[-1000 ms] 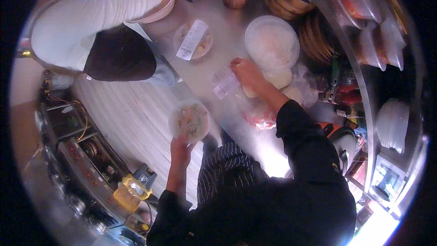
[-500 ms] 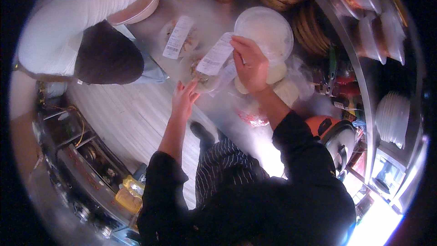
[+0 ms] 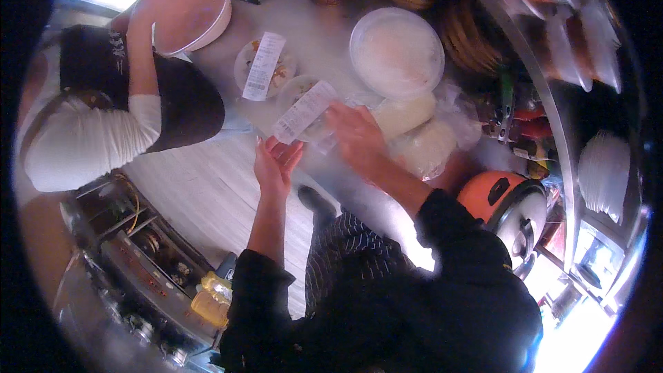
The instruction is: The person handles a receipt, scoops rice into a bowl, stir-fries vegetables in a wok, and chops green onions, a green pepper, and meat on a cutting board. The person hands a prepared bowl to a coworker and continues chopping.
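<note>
Steel counter (image 3: 331, 48) crowded with dishes, pale floor below. Left hand (image 3: 275, 164) at counter edge, fingers loosely spread, palm up, just under the slip (image 3: 304, 112); whether touching it, cannot tell. Right hand (image 3: 357, 137) flat over a small dish (image 3: 304, 97), fingers around the slip's far end. Slip lying across that dish. Second dish (image 3: 266, 65) with another slip beside it. Lidded tub (image 3: 396, 52) and bagged white portions (image 3: 414, 131) near the right hand. Co-worker's hand (image 3: 155, 3) on a big bowl (image 3: 193, 10). Orange cooker (image 3: 507, 207) at right.
</note>
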`<state>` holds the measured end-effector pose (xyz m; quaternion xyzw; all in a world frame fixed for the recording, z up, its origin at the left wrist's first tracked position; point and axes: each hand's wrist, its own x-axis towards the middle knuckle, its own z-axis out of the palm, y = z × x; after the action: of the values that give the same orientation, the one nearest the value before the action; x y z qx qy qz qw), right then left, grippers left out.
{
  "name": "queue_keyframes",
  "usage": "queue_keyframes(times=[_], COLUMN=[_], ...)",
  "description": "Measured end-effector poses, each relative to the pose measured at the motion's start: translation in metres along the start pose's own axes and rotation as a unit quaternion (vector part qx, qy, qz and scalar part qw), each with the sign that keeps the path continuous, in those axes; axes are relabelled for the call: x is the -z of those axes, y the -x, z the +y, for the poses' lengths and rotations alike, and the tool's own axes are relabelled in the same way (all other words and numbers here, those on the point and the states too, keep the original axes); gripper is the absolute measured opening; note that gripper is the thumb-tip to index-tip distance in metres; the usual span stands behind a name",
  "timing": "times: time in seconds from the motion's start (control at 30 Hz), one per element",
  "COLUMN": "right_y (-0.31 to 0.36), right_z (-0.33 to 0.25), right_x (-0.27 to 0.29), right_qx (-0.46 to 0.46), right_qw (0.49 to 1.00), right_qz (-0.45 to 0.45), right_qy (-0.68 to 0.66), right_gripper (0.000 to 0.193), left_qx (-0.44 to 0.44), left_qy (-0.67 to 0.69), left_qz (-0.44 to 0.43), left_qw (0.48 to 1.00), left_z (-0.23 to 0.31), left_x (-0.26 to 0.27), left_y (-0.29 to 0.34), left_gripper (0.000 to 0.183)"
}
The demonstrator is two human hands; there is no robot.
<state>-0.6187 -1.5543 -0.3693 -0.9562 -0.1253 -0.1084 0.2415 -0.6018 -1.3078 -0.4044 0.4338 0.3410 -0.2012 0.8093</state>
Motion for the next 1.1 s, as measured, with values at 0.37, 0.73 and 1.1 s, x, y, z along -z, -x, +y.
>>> queue_keyframes(times=[0.37,0.73,1.1], right_y=[0.032,0.048,0.067], right_z=[0.007,0.009,-0.01], right_x=[0.013,-0.039,-0.007], right_qx=[-0.361,-0.432,-0.437], right_qw=[0.874,0.814,0.799], right_qz=[-0.11,-0.157,-0.128], right_qy=[-0.307,-0.356,-0.394], right_gripper=[0.042,0.047,0.045], left_qx=[-0.044,-0.11,-0.056], left_qy=[-0.214,-0.131,-0.144], left_qz=[0.04,0.052,0.029], left_qw=[0.975,0.984,0.988], left_z=[-0.01,-0.024,-0.017], left_x=[-0.035,-0.075,-0.081], left_y=[-0.006,-0.023,-0.019], left_gripper=[0.036,0.043,0.047])
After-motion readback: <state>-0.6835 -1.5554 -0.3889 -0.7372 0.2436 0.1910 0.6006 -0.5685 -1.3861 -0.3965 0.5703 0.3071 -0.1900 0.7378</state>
